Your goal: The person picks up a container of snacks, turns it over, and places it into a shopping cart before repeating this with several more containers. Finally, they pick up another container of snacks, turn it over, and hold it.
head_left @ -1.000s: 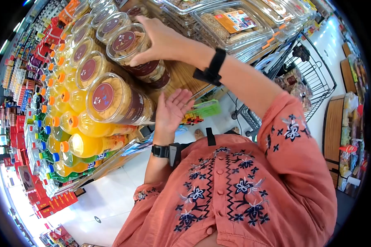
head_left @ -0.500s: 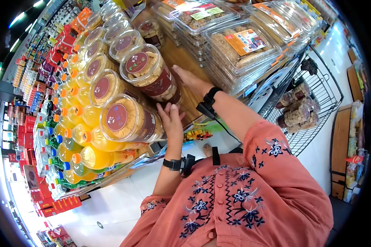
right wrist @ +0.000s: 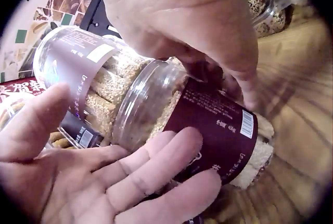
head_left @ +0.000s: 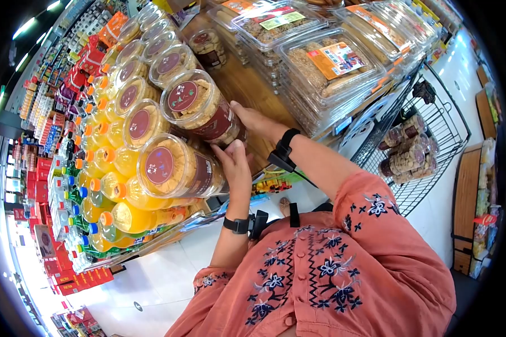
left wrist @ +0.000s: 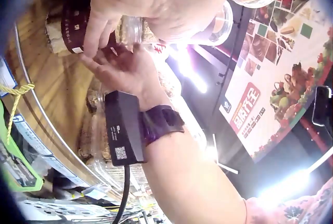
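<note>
Two clear plastic jars of cookies with maroon labels are stacked on a wooden display top. The upper jar (head_left: pixel 184 100) shows its round maroon lid sticker in the head view. In the right wrist view the lower jar (right wrist: pixel 229 122) stands on the wood, filled with sesame-coated rolls. My left hand (head_left: pixel 236 165) touches the near side of this jar, fingers extended along its label. On the opposite side my right hand (head_left: pixel 258 122) rests its fingers against the jar near the base. A matching jar (head_left: pixel 171 168) sits to the left of my left hand.
Rows of similar jars (head_left: pixel 143 123) run along the left, beside orange juice bottles (head_left: pixel 130 218). Clear boxes of baked goods (head_left: pixel 331 67) are piled at the back right. A shopping cart (head_left: pixel 447 121) with several jars stands to the right.
My right hand has come down from the upper jar to the lower jar's side. My left hand, earlier palm-up near the edge, now touches that jar. The stack has shifted slightly left.
</note>
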The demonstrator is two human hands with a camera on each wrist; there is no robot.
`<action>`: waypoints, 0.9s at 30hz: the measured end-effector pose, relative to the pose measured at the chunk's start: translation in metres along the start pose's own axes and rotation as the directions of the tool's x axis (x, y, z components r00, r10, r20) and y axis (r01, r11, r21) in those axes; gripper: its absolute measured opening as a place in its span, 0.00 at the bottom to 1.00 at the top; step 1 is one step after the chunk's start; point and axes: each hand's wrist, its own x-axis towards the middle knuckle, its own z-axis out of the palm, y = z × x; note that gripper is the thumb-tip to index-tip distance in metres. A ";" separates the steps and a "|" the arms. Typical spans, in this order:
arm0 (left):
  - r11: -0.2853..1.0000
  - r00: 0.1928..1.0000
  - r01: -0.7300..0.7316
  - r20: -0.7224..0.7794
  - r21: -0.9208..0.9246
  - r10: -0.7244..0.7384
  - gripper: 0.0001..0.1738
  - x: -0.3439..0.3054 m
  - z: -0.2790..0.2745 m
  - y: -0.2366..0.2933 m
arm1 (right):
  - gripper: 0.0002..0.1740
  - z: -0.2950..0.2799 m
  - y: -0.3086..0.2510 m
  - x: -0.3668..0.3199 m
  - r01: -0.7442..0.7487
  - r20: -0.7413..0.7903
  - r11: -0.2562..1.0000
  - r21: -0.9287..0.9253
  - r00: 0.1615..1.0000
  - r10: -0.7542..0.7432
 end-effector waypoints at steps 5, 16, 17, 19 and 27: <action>0.999 1.000 0.012 0.015 0.050 -0.013 0.57 0.006 0.002 0.009 | 0.39 -0.001 0.016 0.015 0.063 -0.052 0.994 -0.092 0.996 -0.068; 0.937 0.922 0.255 0.231 0.237 -0.310 0.31 -0.001 -0.021 -0.023 | 0.44 -0.018 0.047 -0.021 0.206 0.012 0.883 -0.421 0.975 -0.221; 0.907 0.861 0.292 0.329 0.305 -0.388 0.29 -0.002 -0.021 -0.029 | 0.43 -0.026 0.046 -0.045 0.187 0.011 0.855 -0.483 0.978 -0.208; 0.851 0.755 0.317 0.432 0.419 -0.494 0.28 -0.002 -0.012 -0.043 | 0.42 -0.050 0.043 -0.071 0.178 0.147 0.829 -0.530 0.982 -0.117; 0.777 0.447 0.301 0.639 0.552 -0.627 0.31 -0.008 0.083 -0.057 | 0.31 -0.162 0.068 -0.189 0.002 -0.001 0.929 -0.371 1.000 -0.002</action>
